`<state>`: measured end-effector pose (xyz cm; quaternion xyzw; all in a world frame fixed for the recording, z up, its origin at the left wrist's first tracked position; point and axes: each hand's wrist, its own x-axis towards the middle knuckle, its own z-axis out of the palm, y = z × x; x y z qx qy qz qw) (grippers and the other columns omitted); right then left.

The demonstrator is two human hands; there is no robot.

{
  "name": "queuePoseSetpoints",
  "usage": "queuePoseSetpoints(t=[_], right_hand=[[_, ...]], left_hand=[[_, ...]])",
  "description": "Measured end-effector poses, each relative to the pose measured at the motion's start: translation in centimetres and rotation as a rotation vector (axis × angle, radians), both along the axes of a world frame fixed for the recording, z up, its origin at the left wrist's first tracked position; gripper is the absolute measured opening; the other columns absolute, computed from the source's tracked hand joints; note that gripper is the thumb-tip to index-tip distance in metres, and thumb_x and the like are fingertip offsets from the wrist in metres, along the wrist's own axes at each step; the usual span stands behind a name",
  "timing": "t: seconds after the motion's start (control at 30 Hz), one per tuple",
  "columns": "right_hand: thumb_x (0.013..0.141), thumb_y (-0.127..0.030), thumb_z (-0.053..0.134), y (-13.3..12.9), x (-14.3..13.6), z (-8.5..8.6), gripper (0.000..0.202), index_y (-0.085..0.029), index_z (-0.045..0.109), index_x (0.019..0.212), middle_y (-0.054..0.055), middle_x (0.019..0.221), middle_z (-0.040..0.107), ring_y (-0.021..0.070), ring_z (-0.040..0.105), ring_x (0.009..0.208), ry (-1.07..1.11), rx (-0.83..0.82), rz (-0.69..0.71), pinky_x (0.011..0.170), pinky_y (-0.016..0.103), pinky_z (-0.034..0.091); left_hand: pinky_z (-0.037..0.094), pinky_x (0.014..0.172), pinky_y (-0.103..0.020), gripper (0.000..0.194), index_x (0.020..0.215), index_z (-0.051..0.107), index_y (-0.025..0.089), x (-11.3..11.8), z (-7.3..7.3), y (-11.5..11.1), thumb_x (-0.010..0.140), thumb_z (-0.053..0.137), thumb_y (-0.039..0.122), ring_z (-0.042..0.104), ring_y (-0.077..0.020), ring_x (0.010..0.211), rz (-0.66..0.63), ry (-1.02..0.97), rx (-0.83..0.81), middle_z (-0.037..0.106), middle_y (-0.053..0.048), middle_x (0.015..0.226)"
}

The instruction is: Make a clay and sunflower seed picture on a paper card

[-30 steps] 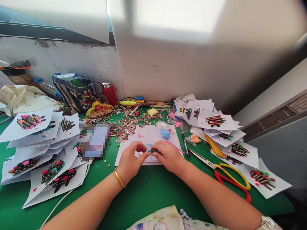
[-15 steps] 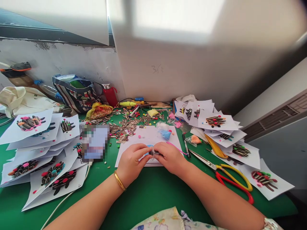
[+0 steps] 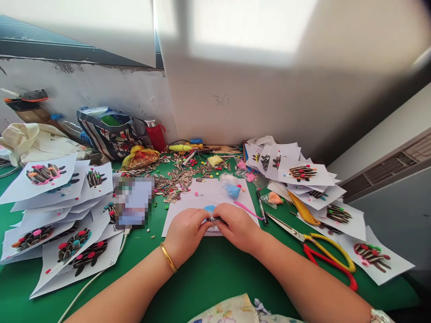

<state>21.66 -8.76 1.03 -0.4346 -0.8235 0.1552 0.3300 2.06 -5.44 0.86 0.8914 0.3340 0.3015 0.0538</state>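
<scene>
My left hand (image 3: 186, 229) and my right hand (image 3: 238, 228) meet over a white sheet (image 3: 182, 199). Fingers of both pinch a small clear plastic wrapper (image 3: 212, 218); anything inside it is hard to make out. Just beyond the fingertips a light blue piece (image 3: 209, 208) shows on the sheet. Farther back on the paper lie a blue lump in plastic (image 3: 232, 190) and small pink balls. A pink strip (image 3: 247, 210) lies beside my right hand.
Seed-decorated cards (image 3: 90, 260) pile up at left, with more cards (image 3: 353, 213) at right. Scissors (image 3: 303, 235) and a black pen (image 3: 261, 206) lie right of the sheet. Sunflower seeds (image 3: 175, 181), a blurred phone (image 3: 134, 202) and a red bottle (image 3: 156, 136) are behind and left.
Both hands stay together, their fingertips slightly shifted around the wrapper. More of the light blue piece shows beyond them. The whole view has moved a little.
</scene>
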Motion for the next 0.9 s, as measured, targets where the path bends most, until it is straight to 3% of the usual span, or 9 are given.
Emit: queuePoseSetpoints(t=[0.43, 0.6, 0.9], right_hand=[[0.085, -0.006, 0.048, 0.22, 0.15, 0.72, 0.022, -0.022, 0.054, 0.100, 0.005, 0.093, 0.061, 0.0185, 0.055, 0.085, -0.046, 0.035, 0.003, 0.074, 0.030, 0.043], [0.084, -0.019, 0.059, 0.12, -0.12, 0.76, 0.013, -0.021, 0.056, 0.096, 0.006, 0.096, 0.062, 0.0213, 0.054, 0.089, -0.195, 0.123, -0.041, 0.075, 0.032, 0.039], [0.086, -0.022, 0.054, -0.25, -0.46, 0.81, 0.008, -0.021, 0.059, 0.080, 0.003, 0.073, 0.056, 0.0177, 0.047, 0.071, -0.361, 0.251, -0.104, 0.065, 0.032, 0.029]], left_hand=[[0.051, 0.074, -0.033, 0.012, 0.089, 0.062, 0.020, -0.07, 0.51, -0.10, 0.093, 0.053, 0.026, 0.065, -0.0202, 0.080, -0.016, -0.105, 0.012, 0.070, -0.005, 0.084], [0.049, 0.067, -0.031, 0.014, 0.084, 0.063, 0.020, 0.01, 0.35, -0.55, 0.092, 0.055, 0.029, 0.064, -0.0181, 0.073, 0.000, -0.112, -0.036, 0.070, -0.003, 0.078], [0.045, 0.062, -0.029, 0.015, 0.080, 0.063, 0.020, 0.10, 0.51, -0.75, 0.090, 0.056, 0.028, 0.062, -0.0176, 0.067, 0.005, -0.054, -0.033, 0.068, -0.002, 0.072]])
